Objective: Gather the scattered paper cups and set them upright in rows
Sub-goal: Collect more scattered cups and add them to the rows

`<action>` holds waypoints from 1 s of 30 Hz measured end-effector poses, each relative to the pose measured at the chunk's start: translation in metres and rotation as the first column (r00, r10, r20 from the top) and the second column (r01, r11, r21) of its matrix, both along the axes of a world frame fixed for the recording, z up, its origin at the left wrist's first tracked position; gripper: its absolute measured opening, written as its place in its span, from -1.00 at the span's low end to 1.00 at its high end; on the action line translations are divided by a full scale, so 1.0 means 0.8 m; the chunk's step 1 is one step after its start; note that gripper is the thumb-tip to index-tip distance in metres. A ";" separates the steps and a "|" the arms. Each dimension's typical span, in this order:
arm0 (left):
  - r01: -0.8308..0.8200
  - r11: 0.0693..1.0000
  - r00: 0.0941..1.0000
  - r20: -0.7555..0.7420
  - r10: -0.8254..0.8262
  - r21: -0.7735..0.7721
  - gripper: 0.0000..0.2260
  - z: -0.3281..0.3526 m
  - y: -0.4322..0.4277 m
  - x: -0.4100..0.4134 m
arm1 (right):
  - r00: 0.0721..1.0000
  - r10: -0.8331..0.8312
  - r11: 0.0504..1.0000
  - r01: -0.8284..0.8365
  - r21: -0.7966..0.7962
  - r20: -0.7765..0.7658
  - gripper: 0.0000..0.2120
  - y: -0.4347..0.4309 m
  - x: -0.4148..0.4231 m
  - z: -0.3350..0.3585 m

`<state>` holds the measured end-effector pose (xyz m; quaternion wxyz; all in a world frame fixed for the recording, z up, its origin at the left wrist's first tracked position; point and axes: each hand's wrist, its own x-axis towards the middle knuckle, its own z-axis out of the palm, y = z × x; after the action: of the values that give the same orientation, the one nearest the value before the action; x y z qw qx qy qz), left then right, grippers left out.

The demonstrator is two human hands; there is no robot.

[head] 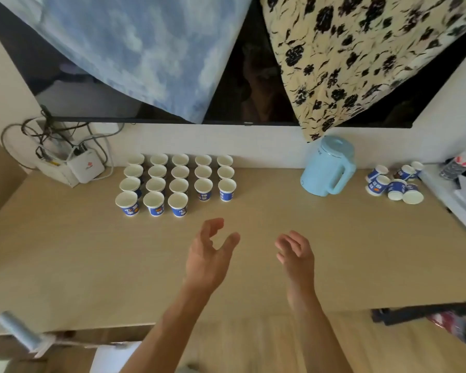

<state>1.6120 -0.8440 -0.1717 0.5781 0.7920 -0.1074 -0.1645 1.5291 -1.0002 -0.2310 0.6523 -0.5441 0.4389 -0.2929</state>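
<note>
Fingers [215, 224] loose and parted on both hands, holding nothing. Your left hand [207, 257] hovers over the table [92, 251] with thumb and forefinger well apart. Your right hand [296, 254] hangs beside it, palm turned inward, fingers slightly curled.

Upright cups [179, 185]: a block at the back left of the table, near the wall. Three rows of five, then a front row of three; the two right-hand places in that row are unfilled. Scattered cups [396, 188]: a loose heap at the far right, beyond the kettle [324, 170], mostly on their sides, well apart from the block.

Writing: each cup has a blue band with white characters and an orange spot, too small for you to read. The white router [85, 168] at back left bears a red mark, not legible.

Hard to make out: bands on the back rows are hidden by the cups in front. The heap overlaps itself, so no sure count. Cables [46, 133] tangle behind the router. The dark screen [253, 76] is largely covered by a blue cloth [132, 49] and a flowered cloth [361, 49]. Objects at the right edge are cut off and blurred.
</note>
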 end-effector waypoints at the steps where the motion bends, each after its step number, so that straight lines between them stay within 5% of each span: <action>1: 0.009 1.000 1.000 0.004 -0.009 -0.015 -0.69 0.006 -0.016 -0.013 | 1.000 -0.001 1.000 0.002 -0.001 0.016 -0.63 -0.015 -0.014 0.006; 16: 0.241 0.970 0.970 -0.007 -0.241 -0.044 -0.77 0.005 -0.258 -0.220 | 0.990 -0.139 0.990 0.139 0.016 -0.015 -0.81 -0.233 -0.261 0.037; 30: 0.458 0.883 0.884 -0.049 -0.465 -0.102 -0.76 -0.004 -0.516 -0.227 | 0.963 -0.269 0.961 0.269 0.063 -0.018 -0.81 -0.424 -0.309 0.033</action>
<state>1.4301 -1.2565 -0.1746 0.5600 0.7110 -0.2788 -0.3211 1.2820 -1.3394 -0.2049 0.6217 -0.4593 0.5213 -0.3617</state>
